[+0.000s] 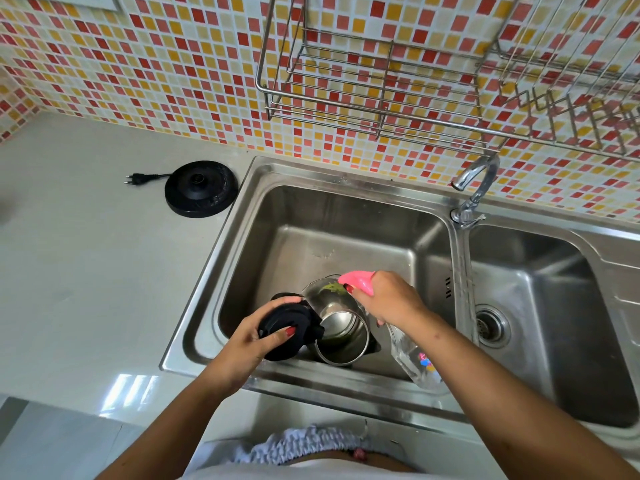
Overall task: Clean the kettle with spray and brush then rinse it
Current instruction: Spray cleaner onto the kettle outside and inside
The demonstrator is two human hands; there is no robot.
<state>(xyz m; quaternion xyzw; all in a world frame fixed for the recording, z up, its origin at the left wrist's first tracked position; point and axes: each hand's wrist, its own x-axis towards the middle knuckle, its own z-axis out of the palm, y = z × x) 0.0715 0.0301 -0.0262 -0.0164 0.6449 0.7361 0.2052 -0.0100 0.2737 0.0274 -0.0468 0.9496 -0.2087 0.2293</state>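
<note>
Over sink (pixel 249 202), gripping kettle (pixel 343 327) by black handle with left hand (pixel 258 332), clutching spray bottle (pixel 414 362) in right hand (pixel 389 301); slick, rigid, likely light.

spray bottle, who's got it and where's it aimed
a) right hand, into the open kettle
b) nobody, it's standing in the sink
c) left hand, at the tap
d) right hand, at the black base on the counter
a: the right hand grips the spray bottle, and its pink nozzle points into the open mouth of the kettle, which the left hand holds tilted in the sink.
</note>
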